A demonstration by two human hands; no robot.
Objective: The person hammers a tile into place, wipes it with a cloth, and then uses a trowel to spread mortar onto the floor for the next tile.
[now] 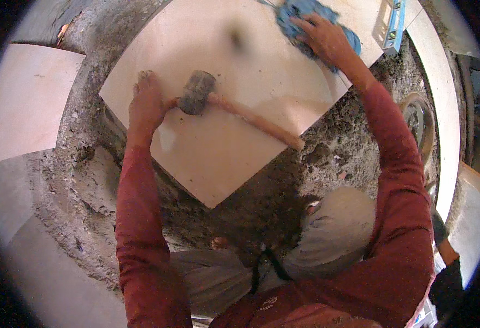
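A large beige floor tile (223,147) lies on a bed of grey mortar (81,180). On the tile rests a rubber mallet (196,93) with a grey head and a pale wooden handle (262,123) pointing right. My left hand (146,104) lies flat on the tile's left edge, its fingers touching the mallet head's left side. My right hand (324,38) presses a blue cloth (300,16) onto the tile's far right part. Both sleeves are dark red.
Laid tiles sit at the left (26,98) and along the right (442,93). A spirit level (396,22) lies at the top right. Rough mortar (338,147) surrounds the tile. My knees in grey trousers (333,229) are below.
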